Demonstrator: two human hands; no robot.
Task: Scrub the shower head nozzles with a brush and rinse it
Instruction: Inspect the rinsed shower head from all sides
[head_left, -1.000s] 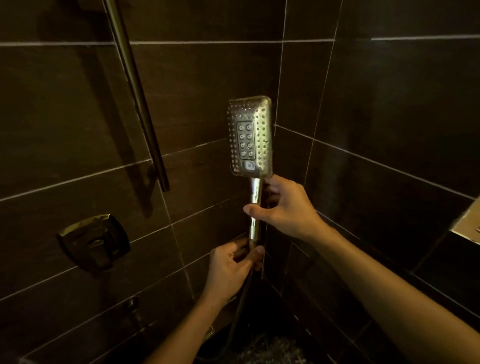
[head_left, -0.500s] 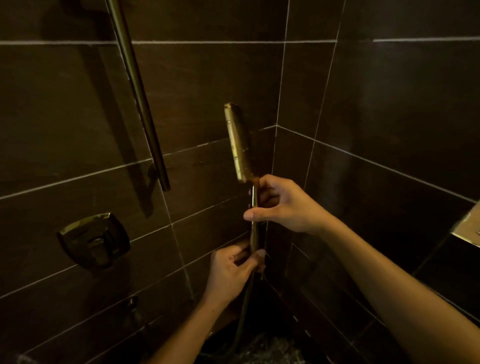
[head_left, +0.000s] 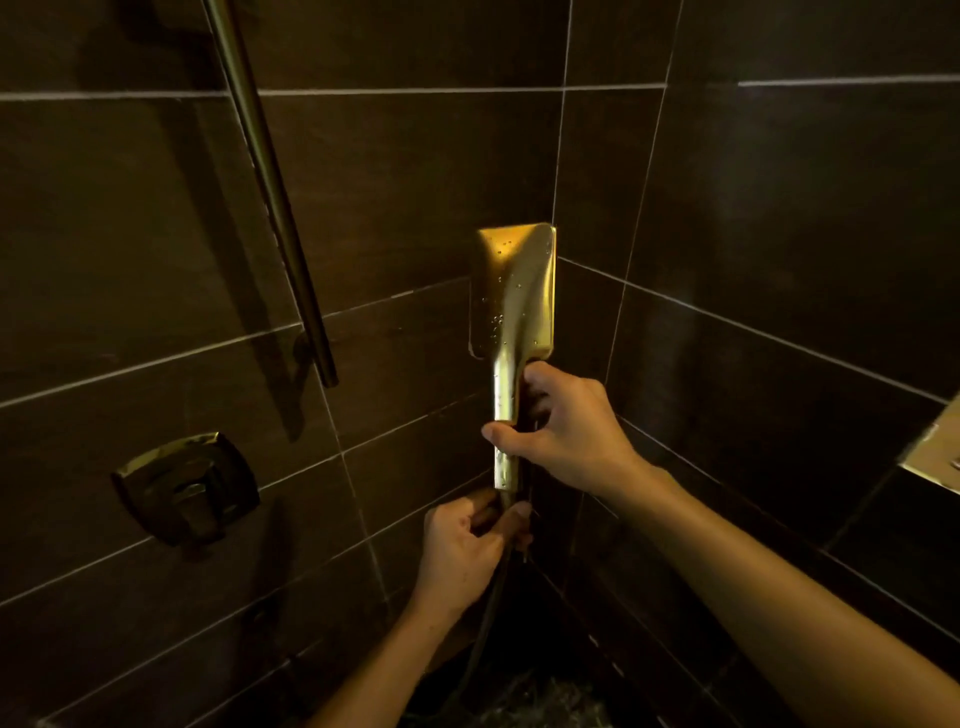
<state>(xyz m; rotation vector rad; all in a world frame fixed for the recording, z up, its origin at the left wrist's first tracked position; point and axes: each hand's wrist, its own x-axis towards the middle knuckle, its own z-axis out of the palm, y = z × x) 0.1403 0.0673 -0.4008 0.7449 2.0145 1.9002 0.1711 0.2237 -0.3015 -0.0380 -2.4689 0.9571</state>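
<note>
Dark brown tiled walls (head_left: 156, 260) meet in a shower corner, and the handheld shower head (head_left: 514, 291) is held upright close to the corner joint. Its smooth brass-coloured back is presented to the camera and the nozzle face is directed at the wall, so the nozzles cannot be inspected. The handle (head_left: 506, 395) is enclosed by the grip of the right hand (head_left: 561, 431), with fingers curled round it and the thumb laid across the front. The grip of the left hand (head_left: 462, 551) is closed round the hose (head_left: 485, 618) just below the handle end (possibly at the connector nut; it is too dark to tell). Droplets are visible on the back of the head. No brush is seen, and no water is seen flowing. Progress is therefore judged indeterminate: wetting is indicated, but neither scrubbing nor rinsing can be confirmed as done. A slide rail (head_left: 270, 192) and a valve trim (head_left: 187, 488) are mounted on the left wall.
</note>
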